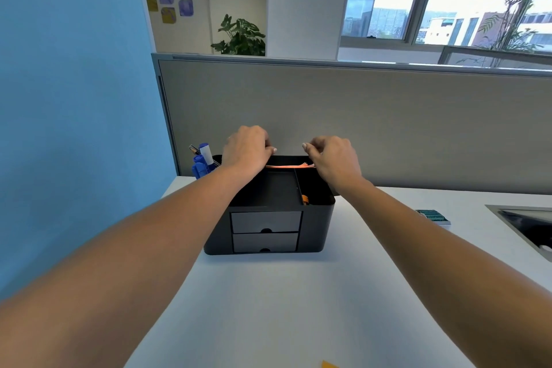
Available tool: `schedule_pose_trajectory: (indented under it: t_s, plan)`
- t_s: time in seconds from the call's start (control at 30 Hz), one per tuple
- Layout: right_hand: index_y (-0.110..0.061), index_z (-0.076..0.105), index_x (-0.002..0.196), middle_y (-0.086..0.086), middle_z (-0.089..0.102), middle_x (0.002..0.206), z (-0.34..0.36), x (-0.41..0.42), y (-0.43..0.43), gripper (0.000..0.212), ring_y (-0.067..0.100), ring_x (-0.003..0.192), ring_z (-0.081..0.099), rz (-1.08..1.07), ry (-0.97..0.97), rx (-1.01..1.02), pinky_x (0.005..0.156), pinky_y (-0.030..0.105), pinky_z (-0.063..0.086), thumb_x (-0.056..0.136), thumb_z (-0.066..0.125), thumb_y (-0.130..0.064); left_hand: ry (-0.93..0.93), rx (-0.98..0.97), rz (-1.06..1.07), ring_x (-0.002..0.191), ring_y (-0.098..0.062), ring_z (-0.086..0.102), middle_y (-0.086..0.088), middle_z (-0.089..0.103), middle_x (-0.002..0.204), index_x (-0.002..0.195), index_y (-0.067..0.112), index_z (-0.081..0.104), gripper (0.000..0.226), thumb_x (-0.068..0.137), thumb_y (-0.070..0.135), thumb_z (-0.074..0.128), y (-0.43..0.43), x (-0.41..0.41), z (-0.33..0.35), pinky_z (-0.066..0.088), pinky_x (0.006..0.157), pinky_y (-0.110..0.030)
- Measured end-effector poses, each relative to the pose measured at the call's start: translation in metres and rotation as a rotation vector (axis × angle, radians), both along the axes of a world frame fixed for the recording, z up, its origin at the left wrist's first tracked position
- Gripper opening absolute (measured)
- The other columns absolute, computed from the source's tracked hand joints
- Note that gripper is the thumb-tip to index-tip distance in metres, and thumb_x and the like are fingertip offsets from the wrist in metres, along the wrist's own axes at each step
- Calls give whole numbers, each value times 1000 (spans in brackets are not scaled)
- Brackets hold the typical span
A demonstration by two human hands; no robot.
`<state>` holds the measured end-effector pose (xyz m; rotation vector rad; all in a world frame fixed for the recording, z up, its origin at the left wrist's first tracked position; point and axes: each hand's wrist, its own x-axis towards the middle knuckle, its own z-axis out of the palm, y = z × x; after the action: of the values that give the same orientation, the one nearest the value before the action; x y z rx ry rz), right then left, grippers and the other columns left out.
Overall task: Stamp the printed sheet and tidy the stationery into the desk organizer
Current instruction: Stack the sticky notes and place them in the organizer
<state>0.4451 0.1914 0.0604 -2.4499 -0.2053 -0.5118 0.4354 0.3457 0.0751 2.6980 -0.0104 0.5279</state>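
pinching a thin orange stack (288,165) by both ends, left hand (246,149) and right hand (336,160) fingers curled; black organizer (316,218) directly beneath the fingers, blue markers (200,166) just to their left

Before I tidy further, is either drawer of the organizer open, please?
No, both grey drawers sit shut, flush with the black organizer front.

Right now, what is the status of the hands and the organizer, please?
Left hand and right hand pinch orange paper stack, one end each. Stack at rear of black organizer. Nothing visible in the way.
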Motion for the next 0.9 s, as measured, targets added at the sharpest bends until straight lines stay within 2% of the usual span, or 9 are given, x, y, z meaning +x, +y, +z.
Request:
schedule_pose_trajectory:
  t_s: [0.17, 0.37, 0.5, 0.67, 0.77, 0.9]
  plan:
    - [-10, 69, 94, 10, 68, 91, 3, -5, -6, 40, 26, 80, 55, -89, -35, -127, 66, 27, 36, 97, 40, -38, 103, 25, -61, 96, -23, 62, -8, 69, 103, 102, 15, 70, 29, 84, 37, 64, -1, -1, 2, 53, 83, -37]
    - [-7, 69, 85, 9, 71, 85, -5, -3, -7, 46, 27, 85, 63, -57, 23, 7, 75, 35, 51, 95, 40, -41, 161, 57, -65, 95, -24, 62, -6, 69, 102, 102, 16, 72, 30, 80, 37, 69, -4, -2, 2, 54, 81, -35]
    - [-3, 70, 88, 13, 72, 85, -7, -2, -5, 45, 27, 85, 64, -4, 59, 82, 80, 41, 53, 95, 43, -40, 178, 23, -85, 97, -26, 62, -8, 69, 104, 99, 16, 73, 22, 80, 28, 71, -3, 2, 1, 53, 85, -36]
    - [-15, 70, 102, 5, 70, 98, -3, -1, -6, 24, 19, 95, 63, 84, 111, 4, 83, 30, 52, 88, 59, -31, 186, 18, -113, 98, -25, 61, -7, 68, 104, 99, 16, 73, 20, 81, 21, 70, -2, 5, 3, 51, 84, -33]
    - [-17, 71, 100, 3, 72, 97, 0, 3, -6, 19, 16, 94, 64, 109, 133, -48, 84, 28, 52, 83, 66, -25, 170, 11, -116, 97, -25, 61, -9, 68, 104, 101, 14, 72, 21, 82, 20, 69, -3, 6, 3, 49, 81, -31]
    - [-19, 71, 95, 1, 71, 96, 5, 10, -3, 13, 17, 95, 63, 103, 129, -129, 84, 32, 53, 83, 66, -19, 145, -9, -103, 98, -26, 61, -11, 68, 106, 103, 13, 71, 21, 85, 19, 65, -4, 9, 0, 48, 80, -30]
